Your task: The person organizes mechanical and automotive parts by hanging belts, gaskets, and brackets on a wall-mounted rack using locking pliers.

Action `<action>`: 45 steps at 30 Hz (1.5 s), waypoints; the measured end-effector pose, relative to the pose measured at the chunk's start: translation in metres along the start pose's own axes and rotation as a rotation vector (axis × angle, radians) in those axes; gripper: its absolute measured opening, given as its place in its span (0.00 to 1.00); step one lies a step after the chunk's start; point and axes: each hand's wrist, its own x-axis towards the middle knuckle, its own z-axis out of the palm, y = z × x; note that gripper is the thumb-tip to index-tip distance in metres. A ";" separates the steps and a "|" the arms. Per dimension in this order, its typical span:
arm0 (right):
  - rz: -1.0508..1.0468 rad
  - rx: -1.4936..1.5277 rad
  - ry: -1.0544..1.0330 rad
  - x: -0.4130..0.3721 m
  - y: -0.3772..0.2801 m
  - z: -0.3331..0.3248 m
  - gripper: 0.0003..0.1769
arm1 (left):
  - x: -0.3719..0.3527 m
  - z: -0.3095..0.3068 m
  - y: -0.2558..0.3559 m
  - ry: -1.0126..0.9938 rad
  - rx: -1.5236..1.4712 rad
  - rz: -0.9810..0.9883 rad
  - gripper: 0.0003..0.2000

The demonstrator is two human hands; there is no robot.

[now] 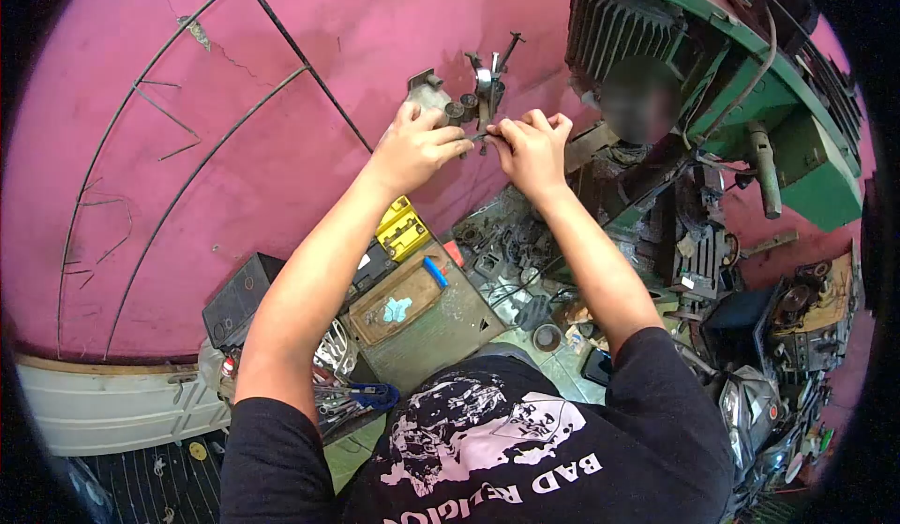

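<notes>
While the left hand (412, 149) closes around the grey end of a small metal assembly (480, 83), held up before the pink wall (281, 149), the right hand (532, 149) pinches what may be a thin pin (480, 136) — too small to tell — just under that assembly. A firm left grip and a square, steady pin would serve best; the cluttered counter (441, 332) lies well below the assembly.

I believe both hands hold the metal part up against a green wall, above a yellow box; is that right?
Not quite: in the head view the wall is pink, not green. The left hand and right hand do hold the metal part against it, above the yellow box.
</notes>
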 end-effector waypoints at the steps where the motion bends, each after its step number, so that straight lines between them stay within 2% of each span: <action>1: -0.001 0.001 0.002 -0.002 0.000 0.004 0.06 | 0.001 0.004 -0.002 0.001 0.001 -0.024 0.11; 9: 0.004 -0.032 0.066 -0.009 -0.011 0.020 0.05 | -0.008 0.005 -0.008 0.003 0.024 -0.041 0.10; 17: -0.075 -0.016 0.022 -0.017 -0.011 0.023 0.12 | -0.016 0.007 -0.003 0.001 0.038 -0.013 0.09; 19: -0.091 -0.008 0.056 -0.020 -0.016 0.014 0.11 | -0.017 0.001 0.010 0.026 0.005 -0.021 0.09; 21: -0.092 0.015 0.069 -0.019 -0.022 0.000 0.05 | -0.022 -0.013 0.018 0.030 0.017 -0.025 0.11; 25: -0.162 0.114 0.137 0.006 -0.030 -0.008 0.04 | -0.030 -0.041 0.016 0.078 0.065 -0.068 0.15; 28: -0.205 0.017 0.036 0.050 -0.026 -0.009 0.04 | -0.021 -0.043 -0.011 0.123 0.126 -0.167 0.16; 29: -0.206 -0.027 0.036 0.071 -0.021 -0.002 0.05 | -0.015 -0.036 -0.025 0.171 0.120 -0.204 0.11; 30: -0.209 -0.116 -0.069 0.096 -0.014 -0.001 0.07 | -0.004 -0.031 -0.035 0.214 0.093 -0.270 0.11; 32: -0.317 -0.252 -0.044 0.143 0.002 0.002 0.09 | 0.012 -0.015 -0.057 0.279 0.090 -0.366 0.12; 33: -0.310 -0.357 -0.278 0.169 0.003 0.001 0.13 | 0.019 -0.005 -0.067 0.302 0.062 -0.409 0.12; 34: -0.307 -0.277 -0.365 0.195 -0.001 -0.007 0.13 | 0.024 0.005 -0.076 0.307 0.038 -0.460 0.13; 35: -0.397 -0.335 -0.359 0.208 0.008 0.008 0.11 | 0.026 0.015 -0.083 0.312 0.015 -0.513 0.13; 39: -0.488 -0.468 -0.666 0.244 0.008 0.027 0.14 | 0.023 0.042 -0.095 0.283 -0.132 -0.621 0.14; 40: -0.494 -0.486 -0.749 0.247 0.007 0.028 0.17 | 0.023 0.046 -0.097 0.268 -0.158 -0.622 0.14; 43: -0.601 -0.376 -0.759 0.247 0.024 0.036 0.19 | 0.021 0.058 -0.100 0.219 -0.185 -0.623 0.15; 45: -0.602 -0.376 -0.785 0.253 0.024 0.041 0.21 | 0.022 0.066 -0.105 0.232 -0.244 -0.627 0.15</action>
